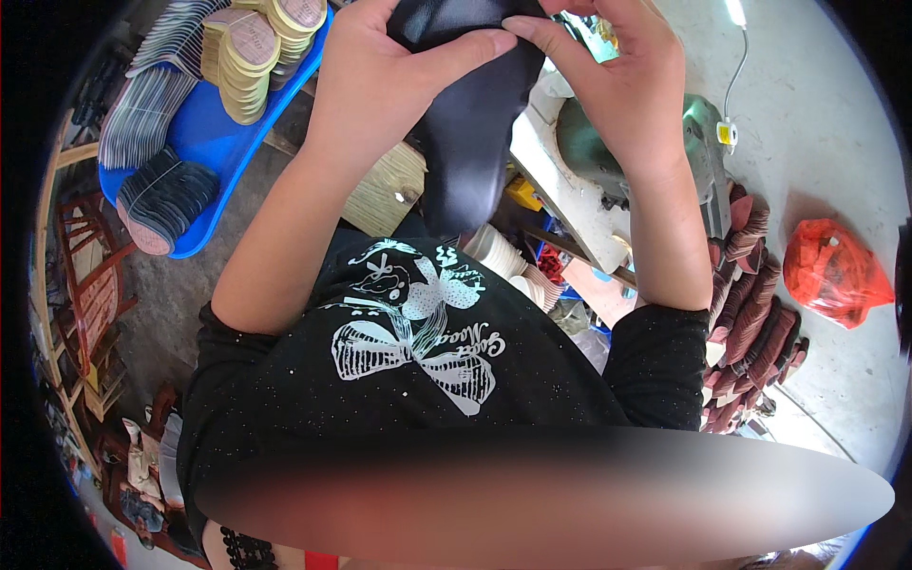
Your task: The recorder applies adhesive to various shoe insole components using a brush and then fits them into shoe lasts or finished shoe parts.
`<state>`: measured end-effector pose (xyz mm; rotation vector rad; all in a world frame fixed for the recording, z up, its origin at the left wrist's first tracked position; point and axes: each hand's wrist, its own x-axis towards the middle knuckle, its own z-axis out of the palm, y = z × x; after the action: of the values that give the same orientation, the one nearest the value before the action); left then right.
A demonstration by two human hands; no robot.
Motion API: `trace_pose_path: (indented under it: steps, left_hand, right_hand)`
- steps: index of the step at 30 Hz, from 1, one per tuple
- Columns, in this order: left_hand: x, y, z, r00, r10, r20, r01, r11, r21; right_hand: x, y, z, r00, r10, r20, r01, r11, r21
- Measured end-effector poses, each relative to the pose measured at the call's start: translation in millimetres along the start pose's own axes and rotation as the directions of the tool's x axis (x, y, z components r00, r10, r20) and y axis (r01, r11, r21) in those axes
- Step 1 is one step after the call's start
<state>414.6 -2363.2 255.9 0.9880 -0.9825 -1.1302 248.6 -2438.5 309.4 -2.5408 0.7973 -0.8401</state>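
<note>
A glossy black leather piece (475, 142) hangs down in front of my chest, its lower end narrow and its upper end cut off by the frame's top edge. My left hand (380, 71) grips it from the left, thumb laid across its face. From the other side my right hand (617, 81) is closed on it as well. Both thumb tips press on the leather close together near the top. The fingers behind the piece are mostly hidden.
At the far left a blue tray (204, 123) carries stacks of insole-shaped pieces (242, 62). A wooden board (389, 190) lies below my left forearm. Beyond my right arm are a green machine (701, 142), bundles of dark red pieces (755, 313) and a red plastic bag (834, 271).
</note>
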Motion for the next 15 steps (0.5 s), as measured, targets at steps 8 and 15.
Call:
trace_pose_path:
  steps: [8,15]
  left_hand:
    - [-2,-13,-5,0.958,0.26,-0.119,-0.233,0.951,0.201]
    - [-15,-3,-9,0.893,0.45,0.003,-0.44,0.871,0.217]
  right_hand:
    - [-3,-11,-2,0.825,-0.559,-0.079,0.513,0.8,-0.31]
    - [-10,-21,-15,0.705,-0.708,-0.055,0.653,0.676,-0.342]
